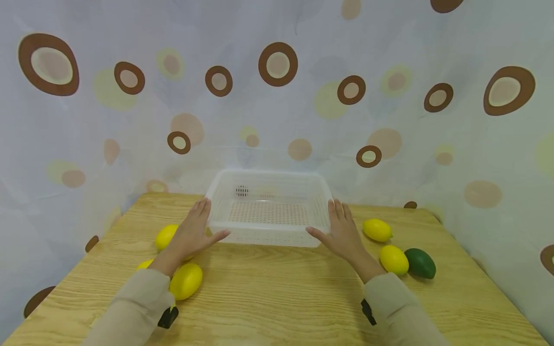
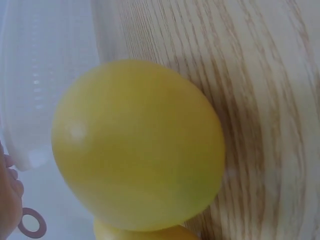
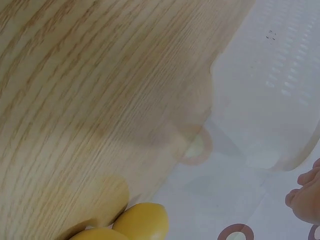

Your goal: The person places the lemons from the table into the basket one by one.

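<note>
A white perforated plastic basket (image 1: 277,235) stands at the far side of the wooden table in the head view. My left hand (image 1: 195,230) lies at its left front corner, fingers straight along the side and thumb over the front rim. At the opposite corner, my right hand (image 1: 344,233) is placed the same way, fingers extended and thumb toward the rim. Beside and below the left wrist are yellow lemons (image 1: 186,281), one partly hidden by the sleeve. One lemon (image 2: 137,145) fills much of the left wrist view. Fingertips (image 3: 305,197) show near the basket in the right wrist view.
Right of my right hand lie two lemons (image 1: 377,230) and a dark green oval fruit (image 1: 421,263), which sits against the nearer lemon. A patterned curtain (image 1: 277,120) surrounds the back and sides of the table (image 1: 277,298).
</note>
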`<state>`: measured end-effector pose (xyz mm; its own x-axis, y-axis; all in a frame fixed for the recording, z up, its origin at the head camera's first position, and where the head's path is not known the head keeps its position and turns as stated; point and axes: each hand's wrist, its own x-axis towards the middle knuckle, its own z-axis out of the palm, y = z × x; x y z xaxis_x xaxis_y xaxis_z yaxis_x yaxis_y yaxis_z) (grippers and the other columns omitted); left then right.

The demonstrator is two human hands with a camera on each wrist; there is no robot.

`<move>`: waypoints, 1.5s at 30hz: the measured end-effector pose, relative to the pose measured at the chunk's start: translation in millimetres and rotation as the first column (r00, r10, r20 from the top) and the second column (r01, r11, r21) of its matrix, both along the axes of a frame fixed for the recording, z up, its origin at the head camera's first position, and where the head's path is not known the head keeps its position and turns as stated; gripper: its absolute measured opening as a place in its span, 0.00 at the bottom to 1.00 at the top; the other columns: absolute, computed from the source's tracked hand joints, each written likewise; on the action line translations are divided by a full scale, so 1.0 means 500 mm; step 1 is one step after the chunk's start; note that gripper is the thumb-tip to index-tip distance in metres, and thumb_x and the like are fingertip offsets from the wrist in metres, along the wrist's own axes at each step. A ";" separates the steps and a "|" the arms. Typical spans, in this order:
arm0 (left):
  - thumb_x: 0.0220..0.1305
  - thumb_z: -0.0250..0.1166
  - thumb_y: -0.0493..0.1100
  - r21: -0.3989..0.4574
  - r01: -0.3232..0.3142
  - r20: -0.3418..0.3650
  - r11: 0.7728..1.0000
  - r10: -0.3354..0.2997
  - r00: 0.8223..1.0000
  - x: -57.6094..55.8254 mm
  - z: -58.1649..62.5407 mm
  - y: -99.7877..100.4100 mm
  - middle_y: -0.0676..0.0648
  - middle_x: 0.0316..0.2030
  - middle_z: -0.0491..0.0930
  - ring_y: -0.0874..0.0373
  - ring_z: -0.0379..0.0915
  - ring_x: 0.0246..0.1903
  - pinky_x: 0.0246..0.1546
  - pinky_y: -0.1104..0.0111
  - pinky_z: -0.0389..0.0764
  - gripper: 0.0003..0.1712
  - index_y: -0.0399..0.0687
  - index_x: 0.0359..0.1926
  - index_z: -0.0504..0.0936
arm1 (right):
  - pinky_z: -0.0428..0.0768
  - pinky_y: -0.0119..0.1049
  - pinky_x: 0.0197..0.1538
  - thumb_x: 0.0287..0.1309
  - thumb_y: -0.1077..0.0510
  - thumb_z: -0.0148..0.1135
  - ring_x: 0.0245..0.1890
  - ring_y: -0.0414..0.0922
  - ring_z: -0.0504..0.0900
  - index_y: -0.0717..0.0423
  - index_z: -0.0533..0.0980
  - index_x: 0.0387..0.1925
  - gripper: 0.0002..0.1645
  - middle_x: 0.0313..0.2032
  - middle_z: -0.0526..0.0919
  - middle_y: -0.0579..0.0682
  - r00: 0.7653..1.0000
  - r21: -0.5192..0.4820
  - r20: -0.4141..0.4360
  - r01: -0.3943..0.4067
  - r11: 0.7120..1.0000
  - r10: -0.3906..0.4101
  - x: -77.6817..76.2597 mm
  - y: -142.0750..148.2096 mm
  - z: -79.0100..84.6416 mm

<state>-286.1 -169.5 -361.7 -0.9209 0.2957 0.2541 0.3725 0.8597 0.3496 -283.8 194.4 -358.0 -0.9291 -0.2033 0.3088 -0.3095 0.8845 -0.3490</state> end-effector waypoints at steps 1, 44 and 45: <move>0.58 0.55 0.67 0.000 0.003 0.000 1.000 -0.003 1.000 -0.002 0.000 0.000 0.32 0.71 0.41 0.37 0.35 0.71 0.70 0.47 0.44 0.58 0.28 0.69 0.43 | 0.43 0.60 0.70 0.54 0.30 0.51 0.71 0.65 0.37 0.69 0.42 0.70 0.61 0.71 0.40 0.66 1.000 0.002 0.000 -0.002 1.000 0.002 -0.001 0.000 0.000; 0.58 0.54 0.67 -0.104 0.002 -0.028 0.995 -0.005 1.000 -0.063 0.002 0.034 0.30 0.70 0.46 0.37 0.38 0.70 0.71 0.49 0.43 0.57 0.25 0.68 0.46 | 0.43 0.53 0.73 0.54 0.26 0.48 0.72 0.61 0.41 0.71 0.42 0.69 0.63 0.70 0.43 0.68 0.999 0.109 0.047 -0.032 0.994 0.027 -0.055 -0.018 0.001; 0.58 0.53 0.68 -0.110 0.003 -0.029 0.994 -0.006 1.000 -0.063 0.003 0.035 0.30 0.70 0.46 0.37 0.38 0.70 0.71 0.50 0.43 0.57 0.25 0.68 0.46 | 0.43 0.53 0.73 0.53 0.25 0.47 0.72 0.61 0.41 0.71 0.42 0.69 0.63 0.70 0.43 0.68 0.999 0.113 0.048 -0.032 0.993 0.026 -0.056 -0.018 0.001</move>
